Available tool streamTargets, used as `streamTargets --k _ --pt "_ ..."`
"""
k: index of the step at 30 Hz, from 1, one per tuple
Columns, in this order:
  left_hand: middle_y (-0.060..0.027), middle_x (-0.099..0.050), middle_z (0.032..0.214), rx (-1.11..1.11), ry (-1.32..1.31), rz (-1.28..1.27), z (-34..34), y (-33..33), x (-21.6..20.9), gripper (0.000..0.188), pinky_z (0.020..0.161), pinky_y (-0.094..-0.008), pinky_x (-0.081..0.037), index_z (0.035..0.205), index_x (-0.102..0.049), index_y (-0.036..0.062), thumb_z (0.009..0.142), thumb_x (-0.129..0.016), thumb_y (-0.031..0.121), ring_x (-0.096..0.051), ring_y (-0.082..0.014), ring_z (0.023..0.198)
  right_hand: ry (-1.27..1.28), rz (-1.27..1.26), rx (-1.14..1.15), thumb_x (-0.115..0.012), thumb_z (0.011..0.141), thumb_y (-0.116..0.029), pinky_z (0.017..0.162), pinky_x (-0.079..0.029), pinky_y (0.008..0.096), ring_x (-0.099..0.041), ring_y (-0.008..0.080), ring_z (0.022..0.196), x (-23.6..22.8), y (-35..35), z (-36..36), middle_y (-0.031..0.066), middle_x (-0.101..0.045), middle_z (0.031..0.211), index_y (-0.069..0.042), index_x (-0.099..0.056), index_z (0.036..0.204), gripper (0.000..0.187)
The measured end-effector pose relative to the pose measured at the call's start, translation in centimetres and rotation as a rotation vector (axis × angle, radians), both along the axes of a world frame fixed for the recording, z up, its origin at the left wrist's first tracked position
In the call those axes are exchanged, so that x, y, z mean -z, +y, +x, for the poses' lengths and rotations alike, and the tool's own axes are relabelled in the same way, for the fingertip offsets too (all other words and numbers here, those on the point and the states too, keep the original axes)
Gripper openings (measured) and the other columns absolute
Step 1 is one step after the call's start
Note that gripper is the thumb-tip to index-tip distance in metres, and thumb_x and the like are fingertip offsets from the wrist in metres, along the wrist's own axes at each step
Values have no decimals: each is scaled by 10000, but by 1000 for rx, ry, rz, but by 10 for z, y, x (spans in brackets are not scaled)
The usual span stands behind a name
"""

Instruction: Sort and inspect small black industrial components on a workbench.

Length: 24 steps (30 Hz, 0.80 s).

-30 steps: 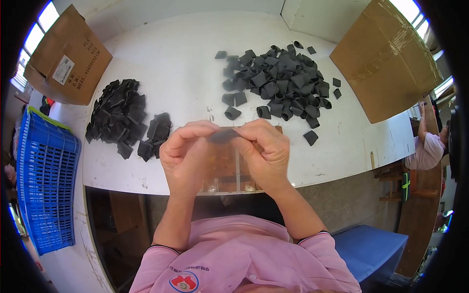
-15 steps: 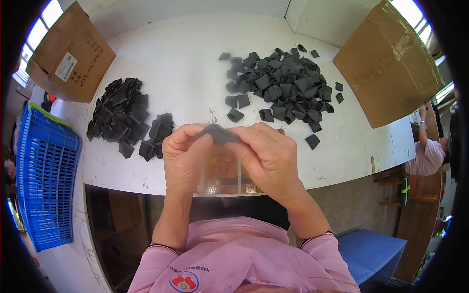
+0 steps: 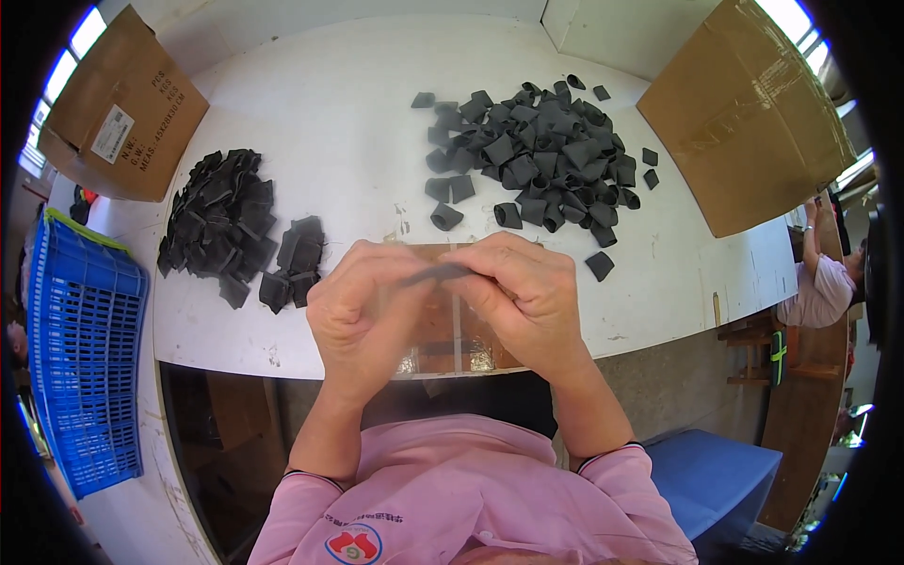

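Note:
A small dark grey fabric piece (image 3: 441,272) is stretched between my two hands above the table's front part, seen as a thin curved strip. My left hand (image 3: 356,311) pinches its left end, with fingers somewhat blurred. At the other end, my right hand (image 3: 527,299) grips it between thumb and fingers. Beyond my right hand spreads a heap of dark grey fabric tubes (image 3: 537,155), many with their round openings showing. To the left lies a pile of flatter black fabric pieces (image 3: 217,221), with a small separate cluster (image 3: 298,264) nearer my left hand.
A cardboard box (image 3: 122,108) stands at the back left of the white table (image 3: 344,122), another box (image 3: 749,122) at the right. A blue plastic basket (image 3: 89,353) is at far left. Brown, taped cardboard (image 3: 428,334) lies under my hands. A person (image 3: 824,278) sits at far right.
The fabric piece has turned from showing a broad face to a thin edge. My left hand has moved and rolled around it, while my right hand keeps its grip. The view has shifted slightly.

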<state>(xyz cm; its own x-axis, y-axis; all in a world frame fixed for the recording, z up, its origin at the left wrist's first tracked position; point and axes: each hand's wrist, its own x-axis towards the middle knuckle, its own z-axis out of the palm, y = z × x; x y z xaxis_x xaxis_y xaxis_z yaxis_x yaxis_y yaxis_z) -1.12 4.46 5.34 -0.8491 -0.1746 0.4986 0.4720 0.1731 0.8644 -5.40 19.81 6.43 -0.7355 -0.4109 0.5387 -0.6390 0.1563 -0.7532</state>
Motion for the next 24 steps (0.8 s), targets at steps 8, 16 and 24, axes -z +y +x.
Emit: streamTargets --k 8,16,24 --pt "-66 -579 777 197 -160 539 -2 -5 18 90 629 -195 -396 755 -584 -27 712 -545 -97 -511 -90 700 107 72 85 -644 678 -2 490 -420 253 -543 171 562 -5 -6 1 76 -566 670 0 -604 791 121" --pt "-71 -585 789 155 -133 300 1 -8 17 105 614 -198 -395 767 -597 -25 699 -559 -95 -516 -96 692 111 -114 117 -653 671 0 480 -417 278 -523 201 552 22 -18 9 83 -537 666 1 -583 784 133" --pt "-114 -569 873 -149 -16 -127 1 -5 44 130 710 -271 -411 862 -575 -30 737 -600 1 -526 -194 808 155 55 187 -639 713 -40 438 -373 258 -495 153 517 15 -12 8 56 -528 643 -18 -567 736 79"
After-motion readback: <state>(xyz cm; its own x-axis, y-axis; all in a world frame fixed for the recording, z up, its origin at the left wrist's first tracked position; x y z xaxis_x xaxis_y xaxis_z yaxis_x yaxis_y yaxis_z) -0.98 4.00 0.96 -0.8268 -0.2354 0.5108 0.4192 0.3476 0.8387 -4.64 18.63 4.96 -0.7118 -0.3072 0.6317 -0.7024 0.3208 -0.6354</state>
